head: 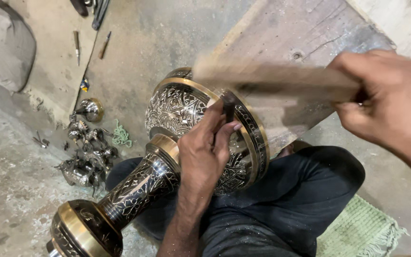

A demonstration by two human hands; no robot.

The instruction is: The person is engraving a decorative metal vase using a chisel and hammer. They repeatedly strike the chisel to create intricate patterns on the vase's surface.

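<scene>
A large black and brass engraved vase (pixel 167 143) lies on its side across my lap, its foot at the lower left and its wide body toward the middle. My left hand (pixel 204 152) rests on the body and pinches a short dark chisel (pixel 228 107) upright against the engraved surface. My right hand (pixel 391 102) at the right edge grips a wooden mallet (pixel 272 78), which is blurred by motion and lies just above the chisel's top.
Several small metal figurines (pixel 86 152) sit on the concrete floor to the left. A green cord (pixel 120 135) lies next to them. Loose hand tools (pixel 78 45) lie at the top left. A wooden board (pixel 305 38) stands behind the vase. A green mat (pixel 357 228) is under my leg.
</scene>
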